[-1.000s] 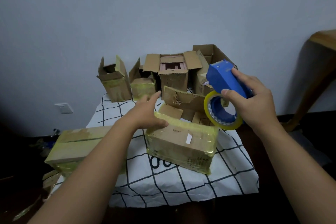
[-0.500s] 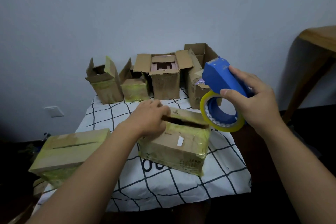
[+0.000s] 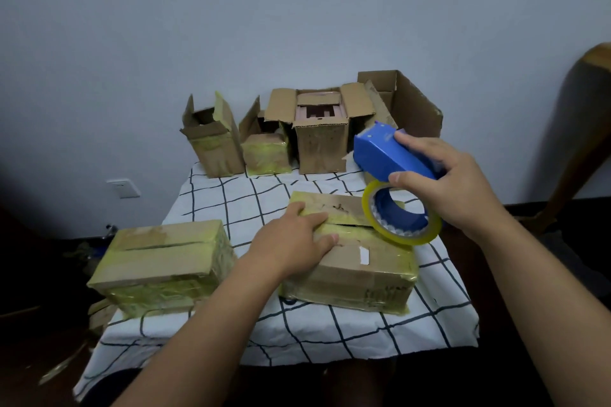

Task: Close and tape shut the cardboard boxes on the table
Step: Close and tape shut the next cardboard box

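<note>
On the checked white tablecloth (image 3: 231,201), the left hand (image 3: 291,248) presses flat, fingers straight, on the closed flaps of a brown cardboard box wrapped in yellowish tape (image 3: 357,271). Above its right end, the right hand (image 3: 463,188) grips a blue tape dispenser with a yellow roll (image 3: 393,182). Another taped box (image 3: 165,268) lies to the left; open cardboard boxes (image 3: 320,139) stand behind.

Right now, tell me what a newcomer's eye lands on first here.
The blue tape dispenser with its yellow tape roll, gripped by the right hand above the near box. Next, the left hand pressing that box's flaps. Behind stand the open boxes by the wall.
</note>
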Motion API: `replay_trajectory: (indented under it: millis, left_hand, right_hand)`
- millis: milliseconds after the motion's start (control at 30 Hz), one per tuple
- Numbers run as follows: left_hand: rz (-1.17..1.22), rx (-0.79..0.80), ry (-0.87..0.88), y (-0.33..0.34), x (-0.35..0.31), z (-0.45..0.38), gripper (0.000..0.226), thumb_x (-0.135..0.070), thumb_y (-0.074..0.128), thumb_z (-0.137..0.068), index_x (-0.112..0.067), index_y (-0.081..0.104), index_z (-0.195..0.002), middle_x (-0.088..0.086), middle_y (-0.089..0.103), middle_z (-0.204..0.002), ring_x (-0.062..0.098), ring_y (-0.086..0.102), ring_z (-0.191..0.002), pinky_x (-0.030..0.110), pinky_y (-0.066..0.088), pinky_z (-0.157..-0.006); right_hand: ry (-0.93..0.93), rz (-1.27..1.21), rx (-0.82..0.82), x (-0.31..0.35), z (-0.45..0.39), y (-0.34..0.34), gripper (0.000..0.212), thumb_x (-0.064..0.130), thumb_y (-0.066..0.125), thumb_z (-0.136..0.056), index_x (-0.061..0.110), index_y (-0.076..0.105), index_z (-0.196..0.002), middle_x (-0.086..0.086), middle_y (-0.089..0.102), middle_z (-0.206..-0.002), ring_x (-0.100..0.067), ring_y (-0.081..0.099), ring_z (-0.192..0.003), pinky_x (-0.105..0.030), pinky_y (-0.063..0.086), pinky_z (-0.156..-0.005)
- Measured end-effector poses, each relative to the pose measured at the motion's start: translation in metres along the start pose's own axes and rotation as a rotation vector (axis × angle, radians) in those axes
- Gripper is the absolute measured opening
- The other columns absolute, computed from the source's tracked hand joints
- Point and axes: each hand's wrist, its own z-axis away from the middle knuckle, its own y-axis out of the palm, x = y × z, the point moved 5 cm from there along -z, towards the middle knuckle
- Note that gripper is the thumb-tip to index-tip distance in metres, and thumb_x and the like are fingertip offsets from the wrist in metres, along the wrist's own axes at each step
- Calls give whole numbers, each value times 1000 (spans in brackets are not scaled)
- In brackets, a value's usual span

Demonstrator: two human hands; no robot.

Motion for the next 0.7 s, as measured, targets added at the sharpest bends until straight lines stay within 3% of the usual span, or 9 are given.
replay_trajectory:
  millis: [67, 133, 200, 267, 333, 467, 533, 600, 700]
  left_hand:
    - [-26, 38, -18, 13, -4, 4, 59, -63, 23, -99, -41, 20, -154, -1, 0, -166, 35, 19, -147, 49, 25, -117]
    - [-55, 23, -13, 22, -7, 9, 59, -57, 15, -101, -37, 11, -156, 3, -8, -165, 32, -10, -151, 49, -3, -122]
    - [-56, -19, 16, 24, -6, 10, 62, -54, 15, -103, -27, 6, -158, 7, -10, -165, 26, -20, -150, 45, -12, -120]
    - [33, -55, 55, 21, -3, 10, 67, -50, 24, -104, -18, 2, -158, 8, -6, -165, 21, -14, -151, 39, -6, -121]
    - [210, -89, 82, 12, 2, 11, 64, -39, 32, -104, -16, 6, -158, 6, 1, -166, 17, -5, -152, 32, 2, -121]
    - [697, -165, -52, -5, 15, 11, 43, -25, 32, -105, -24, 43, -147, -3, 39, -155, 15, 35, -140, 25, 26, -109]
    - [961, -181, -174, -11, 22, 11, 40, -34, 33, -104, -25, 61, -131, -4, 55, -140, 15, 50, -126, 30, 34, -108]
    - [1134, -129, -247, -19, 22, 11, 57, -52, 25, -104, -19, 69, -121, -6, 60, -127, 13, 50, -118, 31, 32, -102]
    - [1219, -65, -274, -30, 19, 4, 86, -74, 14, -94, -16, 74, -111, -2, 62, -130, 17, 45, -129, 42, 24, -106]
  right_hand:
    - [-20, -26, 44, 6, -5, 4, 56, 18, 80, -80, 40, 61, -129, 25, 55, -122, 13, 57, -101, -5, 45, -76]
    - [-28, -8, 137, 9, -9, 17, 57, 18, 79, -82, 39, 60, -131, 27, 54, -122, 14, 56, -101, -5, 44, -77]
    - [-28, 48, 243, 7, -12, 30, 56, 23, 79, -83, 43, 59, -131, 28, 54, -123, 9, 55, -107, -12, 45, -83]
    - [-57, 98, 302, 5, -14, 38, 54, 27, 79, -84, 48, 58, -130, 28, 55, -124, 3, 55, -111, -18, 45, -88]
    - [-88, 99, 310, 7, -18, 40, 55, 27, 79, -84, 46, 57, -132, 27, 55, -125, 2, 55, -112, -14, 45, -85]
    - [-111, 121, 340, 4, -19, 48, 55, 26, 79, -85, 49, 56, -129, 26, 53, -125, 9, 52, -109, -2, 38, -82]
    - [-107, 114, 334, 2, -18, 48, 57, 18, 77, -85, 51, 55, -126, 28, 53, -123, 13, 52, -107, -1, 39, -82]
    - [-104, 112, 341, 1, -19, 46, 59, 15, 76, -85, 51, 55, -126, 30, 53, -123, 12, 53, -108, -1, 41, -82]
    - [-125, 149, 375, 2, -20, 47, 60, 15, 76, -85, 52, 54, -128, 28, 53, -126, 9, 53, -111, -2, 41, -84]
